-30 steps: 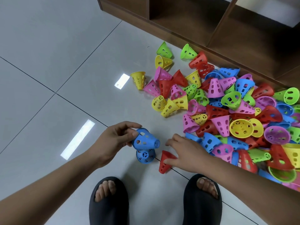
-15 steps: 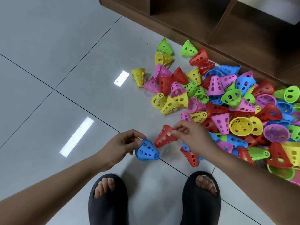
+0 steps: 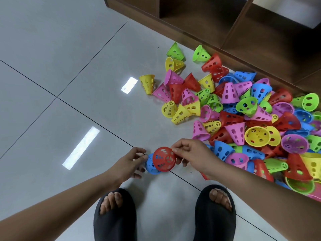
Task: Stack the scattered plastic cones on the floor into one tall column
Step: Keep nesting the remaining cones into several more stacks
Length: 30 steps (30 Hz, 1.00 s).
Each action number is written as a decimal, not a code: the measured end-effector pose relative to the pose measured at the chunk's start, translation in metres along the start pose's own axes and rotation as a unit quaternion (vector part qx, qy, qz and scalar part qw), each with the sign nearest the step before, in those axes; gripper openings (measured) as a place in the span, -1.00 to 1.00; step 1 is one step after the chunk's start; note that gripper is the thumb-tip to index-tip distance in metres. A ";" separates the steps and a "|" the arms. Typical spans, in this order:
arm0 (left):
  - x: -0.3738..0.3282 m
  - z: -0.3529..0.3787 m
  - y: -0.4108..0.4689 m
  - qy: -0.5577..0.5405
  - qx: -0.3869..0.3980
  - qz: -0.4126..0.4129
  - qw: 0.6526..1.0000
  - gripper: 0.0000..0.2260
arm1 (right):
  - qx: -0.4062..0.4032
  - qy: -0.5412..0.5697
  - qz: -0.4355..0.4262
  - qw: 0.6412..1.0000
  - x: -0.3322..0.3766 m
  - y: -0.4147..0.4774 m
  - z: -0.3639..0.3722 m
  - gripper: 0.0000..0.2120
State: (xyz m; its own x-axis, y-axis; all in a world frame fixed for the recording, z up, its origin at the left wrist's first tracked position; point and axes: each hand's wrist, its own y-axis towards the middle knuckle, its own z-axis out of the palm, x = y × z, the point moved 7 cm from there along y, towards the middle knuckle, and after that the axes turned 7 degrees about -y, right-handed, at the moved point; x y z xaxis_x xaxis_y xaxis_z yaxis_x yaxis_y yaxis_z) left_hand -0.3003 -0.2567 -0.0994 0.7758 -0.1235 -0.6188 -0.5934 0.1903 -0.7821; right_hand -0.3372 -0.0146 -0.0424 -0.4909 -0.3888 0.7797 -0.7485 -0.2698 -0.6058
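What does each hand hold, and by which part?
Right hand pinches red cone by its right edge; left hand grips blue cone by its left side.

Low in the middle of the frame, a red cone [image 3: 164, 159] pierced with small slots overlaps a blue cone [image 3: 149, 166] with the same slotted pattern. The pile of cones [image 3: 243, 115] filling the right side mixes red, blue, yellow, bright green and pink to purple, all perforated with oblong holes. The floor [image 3: 60, 49] is pale grey glossy tile crossed by thin dark grout lines, with two white rectangular glints left of centre. Along the top right runs a dark brown wooden shelf unit [image 3: 260, 40]. At the bottom edge are two black slippers [image 3: 114, 226].
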 end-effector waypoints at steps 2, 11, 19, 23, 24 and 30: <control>0.011 0.003 0.000 -0.031 0.013 -0.051 0.998 -0.76 | -0.013 -0.008 0.009 1.000 -0.005 0.005 0.003 -0.92; 0.007 0.020 0.017 -0.197 0.014 -0.052 0.979 -0.71 | -0.063 -0.164 -0.030 0.984 -0.008 0.020 0.003 -0.83; -0.029 0.017 0.036 -0.151 0.027 -0.017 0.988 -0.72 | -0.127 -0.276 -0.093 0.948 0.016 0.033 -0.029 -0.88; -0.079 -0.001 0.056 0.012 -0.002 0.075 0.997 -0.83 | -0.173 -0.337 -0.126 0.917 0.034 0.049 -0.061 -0.84; -0.094 -0.007 0.062 0.050 -0.018 0.105 0.993 -0.85 | -0.180 -0.351 -0.123 0.911 0.037 0.053 -0.067 -0.85; -0.180 -0.039 0.087 0.277 -0.124 0.273 0.913 -0.79 | -0.184 -0.387 -0.114 0.896 0.042 0.072 -0.084 -0.84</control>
State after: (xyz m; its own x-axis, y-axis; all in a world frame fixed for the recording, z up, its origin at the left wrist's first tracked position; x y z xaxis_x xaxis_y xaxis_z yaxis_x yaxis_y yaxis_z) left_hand -0.4999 -0.2555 -0.0585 0.1635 -0.5634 -0.8099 -0.9425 0.1534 -0.2970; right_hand -0.4496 0.0239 -0.0396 0.0434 -0.8936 0.4467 -0.9563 -0.1665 -0.2402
